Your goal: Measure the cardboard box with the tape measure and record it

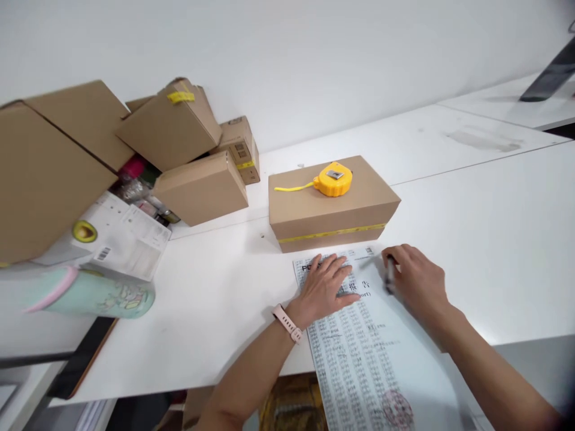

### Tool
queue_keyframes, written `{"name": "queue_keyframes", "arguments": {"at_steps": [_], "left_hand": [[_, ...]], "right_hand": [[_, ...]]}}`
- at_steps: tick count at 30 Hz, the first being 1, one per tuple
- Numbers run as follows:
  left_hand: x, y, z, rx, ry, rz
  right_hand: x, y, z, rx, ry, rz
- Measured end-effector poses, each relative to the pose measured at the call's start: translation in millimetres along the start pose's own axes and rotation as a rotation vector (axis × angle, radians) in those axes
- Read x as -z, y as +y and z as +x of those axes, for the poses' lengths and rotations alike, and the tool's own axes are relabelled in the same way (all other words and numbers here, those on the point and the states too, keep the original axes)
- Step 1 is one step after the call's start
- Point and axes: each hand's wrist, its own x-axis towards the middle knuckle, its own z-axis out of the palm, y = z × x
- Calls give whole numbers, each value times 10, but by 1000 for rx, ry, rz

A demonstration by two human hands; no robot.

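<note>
A printed report sheet [354, 353] lies on the white table, its lower part reaching past the front edge. Columns of handwritten characters fill its left side, and a round red stamp sits near the bottom. My left hand [327, 286], with a pink band on the wrist, rests flat on the upper left of the sheet, fingers spread. In my right hand [415, 276], closed over the sheet's upper right, is a dark pen [390, 275], blurred, its tip near the paper. Just beyond the sheet stands a closed cardboard box [305, 206] with a yellow tape measure [333, 179] on top.
Several cardboard boxes [200, 188] are piled at the left against the wall. Near them are a white package [128, 233] with an avocado picture and a mint-green bottle [121, 293] lying on its side. A dark object [545, 78] stands at the far right.
</note>
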Motion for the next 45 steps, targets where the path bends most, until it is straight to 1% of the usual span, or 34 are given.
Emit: {"name": "queue_keyframes", "arguments": {"at_steps": [3, 5, 8, 10, 11, 12, 14, 16, 17, 18, 19, 20, 22, 24, 26, 28, 31, 35, 37, 40, 43, 45], "left_hand": [[-19, -53, 68, -5, 94, 34], [-33, -68, 96, -7, 123, 52], [-8, -53, 82, -17, 189, 62], [78, -18, 47, 3, 272, 62], [149, 2, 34, 23, 324, 59], [240, 22, 30, 48, 380, 55], [473, 48, 71, 110, 491, 42], [742, 45, 192, 180, 582, 18], [875, 34, 281, 218, 615, 2], [997, 20, 382, 256, 638, -17], [1103, 4, 491, 294, 650, -39], [1190, -8, 600, 330, 652, -64], [1303, -17, 803, 389, 632, -112], [1346, 0, 971, 422, 588, -157], [1344, 29, 1111, 435, 539, -197], [1323, 50, 1232, 448, 505, -237], [1298, 25, 1370, 483, 506, -316], [1343, -113, 1445, 498, 538, -500], [1421, -184, 1460, 490, 552, -630], [1593, -239, 1506, 461, 564, -815], [1778, -267, 1542, 429, 517, -960], [1897, -324, 1499, 436, 484, -1026]], "right_hand": [[-67, -49, -20, 91, -53, -190], [-100, -93, 19, 133, -98, -251], [-101, -133, 77, 137, -140, -272], [-53, -147, 92, 112, -136, -230], [-9, -159, 99, 102, -103, -186], [51, -178, 114, 91, -38, -128], [213, -253, 200, 81, 161, 28], [405, -377, 402, 87, 355, 204], [497, -451, 552, 102, 401, 291], [577, -526, 729, 118, 395, 371], [641, -598, 926, 123, 343, 457], [686, -663, 1131, 104, 260, 547], [720, -760, 1520, -26, 84, 739], [696, -815, 1816, -79, 19, 813], [643, -844, 1986, -113, -43, 874], [587, -857, 2049, -137, -118, 938], [548, -850, 2051, -152, -208, 1017], [622, -772, 2078, -152, -306, 1117], [693, -728, 2129, -145, -357, 1175], [785, -704, 2225, -140, -405, 1272], [836, -698, 2308, -141, -421, 1349], [853, -634, 2338, -146, -413, 1378]]}}
